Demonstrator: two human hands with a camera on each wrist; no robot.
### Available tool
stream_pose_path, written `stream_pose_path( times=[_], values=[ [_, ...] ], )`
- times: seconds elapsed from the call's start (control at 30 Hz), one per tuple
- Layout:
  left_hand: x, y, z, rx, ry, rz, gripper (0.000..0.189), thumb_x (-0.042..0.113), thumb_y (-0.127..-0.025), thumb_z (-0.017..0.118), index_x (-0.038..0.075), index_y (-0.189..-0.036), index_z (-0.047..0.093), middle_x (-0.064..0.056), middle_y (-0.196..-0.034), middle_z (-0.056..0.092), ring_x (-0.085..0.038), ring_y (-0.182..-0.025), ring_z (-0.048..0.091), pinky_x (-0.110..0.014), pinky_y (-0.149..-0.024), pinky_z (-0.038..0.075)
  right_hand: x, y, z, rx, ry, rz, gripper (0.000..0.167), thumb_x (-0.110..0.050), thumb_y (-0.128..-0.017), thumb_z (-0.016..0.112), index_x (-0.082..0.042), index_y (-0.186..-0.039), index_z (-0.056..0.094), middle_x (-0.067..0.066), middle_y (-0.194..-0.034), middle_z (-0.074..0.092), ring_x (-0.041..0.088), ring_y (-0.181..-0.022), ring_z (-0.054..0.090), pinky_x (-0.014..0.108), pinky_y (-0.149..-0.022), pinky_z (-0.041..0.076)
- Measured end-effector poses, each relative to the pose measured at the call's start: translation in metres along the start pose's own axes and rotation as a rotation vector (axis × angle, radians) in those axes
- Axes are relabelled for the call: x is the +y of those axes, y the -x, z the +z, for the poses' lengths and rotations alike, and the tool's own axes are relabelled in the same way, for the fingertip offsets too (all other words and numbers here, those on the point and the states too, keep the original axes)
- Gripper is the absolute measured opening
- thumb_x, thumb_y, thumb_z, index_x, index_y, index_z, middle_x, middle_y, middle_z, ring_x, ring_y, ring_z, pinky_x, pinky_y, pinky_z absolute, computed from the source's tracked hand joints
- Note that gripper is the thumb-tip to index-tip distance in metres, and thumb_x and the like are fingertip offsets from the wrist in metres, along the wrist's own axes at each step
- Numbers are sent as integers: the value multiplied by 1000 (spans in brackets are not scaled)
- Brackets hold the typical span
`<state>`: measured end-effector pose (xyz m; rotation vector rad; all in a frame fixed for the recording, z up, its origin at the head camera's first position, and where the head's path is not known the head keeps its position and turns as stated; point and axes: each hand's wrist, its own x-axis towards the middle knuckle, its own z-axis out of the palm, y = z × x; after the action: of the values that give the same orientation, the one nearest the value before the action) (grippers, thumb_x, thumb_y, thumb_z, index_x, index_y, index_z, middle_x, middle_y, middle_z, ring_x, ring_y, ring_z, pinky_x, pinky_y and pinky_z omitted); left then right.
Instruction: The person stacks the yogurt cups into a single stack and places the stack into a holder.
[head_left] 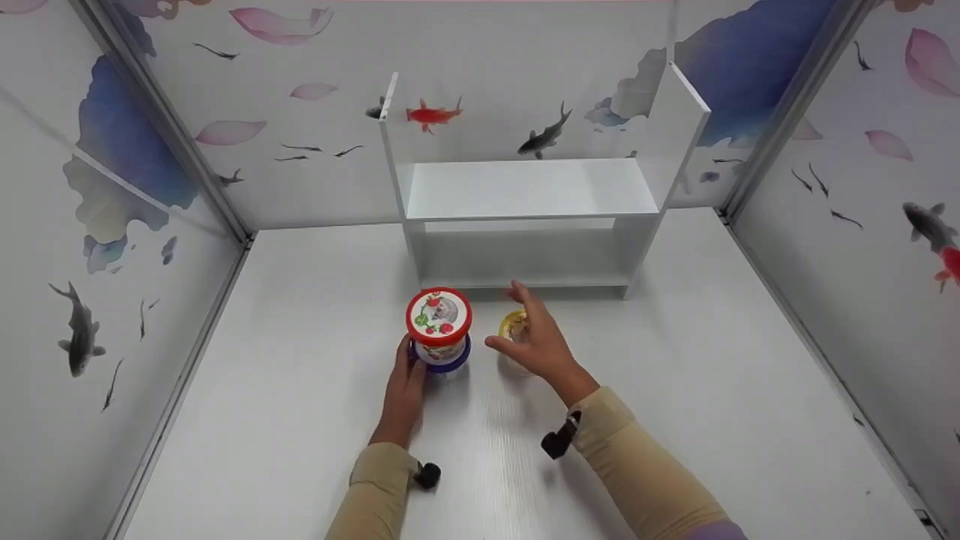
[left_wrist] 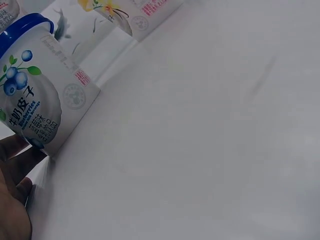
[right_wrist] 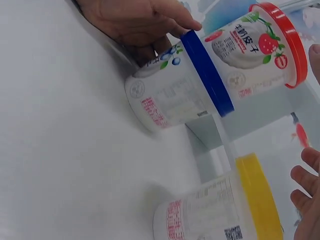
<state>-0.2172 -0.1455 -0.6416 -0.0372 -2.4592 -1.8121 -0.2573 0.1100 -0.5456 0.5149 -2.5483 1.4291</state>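
Observation:
A tub with a red lid (head_left: 439, 316), printed with strawberries, stands on top of a blue-lidded blueberry tub (right_wrist: 172, 90). My left hand (head_left: 403, 394) holds the lower tub from its left side, thumb toward me and fingers behind it. In the left wrist view, fingers touch the base edge of that blueberry tub (left_wrist: 45, 95). To the right is a yellow-lidded tub (right_wrist: 215, 212), upright on the table. Over it hovers my right hand (head_left: 546, 345), fingers and thumb spread with nothing between them; it partly hides this tub in the head view.
Behind the tubs stands a white shelf unit (head_left: 532, 191) with two levels and tall side panels. The white table (head_left: 300, 420) is enclosed by walls (head_left: 315, 187) printed with fish and petals, with grey metal posts at the corners.

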Motion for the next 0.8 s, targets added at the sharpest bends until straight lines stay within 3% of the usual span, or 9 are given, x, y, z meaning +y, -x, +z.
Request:
stream_pose_path(
  times=[0.1,0.33,0.8],
  values=[
    [-1,0,-1,-1,6,8,64,46,-105,42,31,-162,17,1,-167,22,-23,-155,16,-52,-124,16,9,3,-7,17,13,23,104,-43,-77,88,-14,-159,31,6,-152,49,29,-142,42,56,-116,33],
    [0,1,-1,-3,1,-2,66,51,-105,42,32,-162,15,3,-168,20,-23,-155,15,-51,-124,16,30,10,-17,16,16,90,107,-41,-74,90,-13,-159,32,7,-152,47,31,-142,41,56,-117,31],
    [0,1,-1,-10,11,-8,67,55,-104,42,36,-162,15,5,-168,20,-21,-155,15,-51,-124,16,58,23,-10,-24,-50,199,122,-44,-67,94,-10,-161,22,12,-158,39,29,-143,38,50,-121,26]
  ],
)
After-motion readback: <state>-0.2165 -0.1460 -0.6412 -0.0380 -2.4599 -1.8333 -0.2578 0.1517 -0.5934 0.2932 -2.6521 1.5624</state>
